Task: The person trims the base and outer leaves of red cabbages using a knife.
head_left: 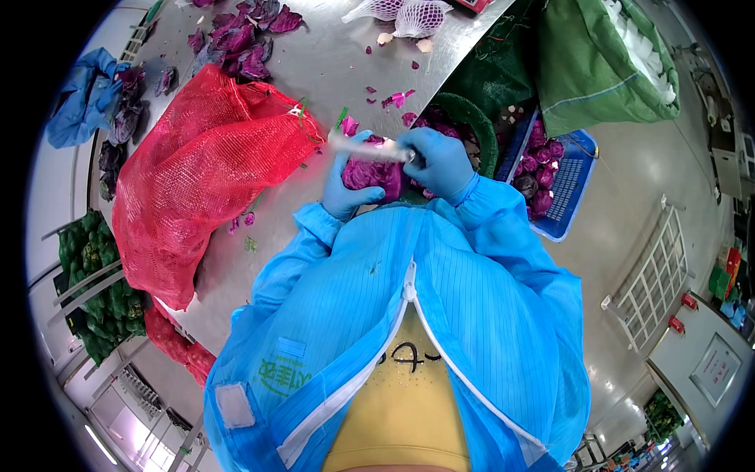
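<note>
My left hand (343,195), in a blue glove, is wrapped around the near-left side of a red cabbage (376,176) at the table's edge. My right hand (442,164), also gloved in blue, is closed on a knife. The knife's blade (363,148) is blurred and lies across the top of the cabbage, pointing left. Loose purple leaf pieces (398,99) lie on the metal table beyond. To the left of my left hand rests a red mesh sack (204,173), its tied end toward the cabbage.
Purple leaves (244,39) are piled at the far left of the table, and white netting (418,17) lies at the back. A green tub (481,126) stands at the table's right edge. Beyond it are a blue crate (572,185) of red cabbages and a green sack (598,67).
</note>
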`<state>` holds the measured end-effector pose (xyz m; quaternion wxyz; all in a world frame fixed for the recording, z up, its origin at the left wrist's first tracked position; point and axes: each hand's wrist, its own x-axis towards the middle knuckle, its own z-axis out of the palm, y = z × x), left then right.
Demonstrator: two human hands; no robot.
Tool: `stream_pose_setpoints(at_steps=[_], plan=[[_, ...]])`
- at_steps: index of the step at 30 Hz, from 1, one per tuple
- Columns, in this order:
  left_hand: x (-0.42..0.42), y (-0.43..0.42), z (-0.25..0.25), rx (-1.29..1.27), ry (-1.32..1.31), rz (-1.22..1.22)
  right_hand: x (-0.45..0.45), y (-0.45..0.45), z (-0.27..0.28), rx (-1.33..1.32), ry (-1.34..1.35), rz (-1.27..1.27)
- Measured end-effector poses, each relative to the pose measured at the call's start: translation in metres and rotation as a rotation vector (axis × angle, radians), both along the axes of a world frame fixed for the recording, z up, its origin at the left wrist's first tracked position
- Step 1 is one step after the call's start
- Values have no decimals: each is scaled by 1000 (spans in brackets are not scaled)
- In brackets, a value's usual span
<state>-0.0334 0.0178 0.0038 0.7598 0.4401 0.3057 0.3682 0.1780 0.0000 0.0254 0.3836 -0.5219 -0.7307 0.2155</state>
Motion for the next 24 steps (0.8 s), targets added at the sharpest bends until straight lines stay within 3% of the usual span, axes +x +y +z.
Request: stream_pose_setpoints(at_steps=[1, 3, 4, 5, 7, 8, 11, 16, 21, 24], plan=[[1, 0, 1, -1, -1, 0, -1, -1, -3, -1, -1, 0], [3, 0, 5, 36, -14, 52, -7, -2, -3, -133, 378, -280], [1, 1, 5, 73, 33, 65, -8, -3, 3, -261, 444, -362], [0, 2, 6, 69, 34, 69, -7, -1, 10, -266, 443, -358], [1, 6, 9, 307, 208, 84, -4, 2, 20, -241, 398, -227], [1, 6, 12, 306, 206, 85, -5, 2, 11, -349, 433, -169], [2, 6, 20, 357, 302, 77, -3, 5, 9, -302, 264, -58], [-2, 7, 21, 507, 493, 72, 5, 10, 12, -402, 221, 20], [-5, 3, 20, 521, 591, 52, 5, 8, 12, -404, 268, 56], [-4, 3, 18, 489, 569, 54, 1, 4, 11, -293, 141, 87]])
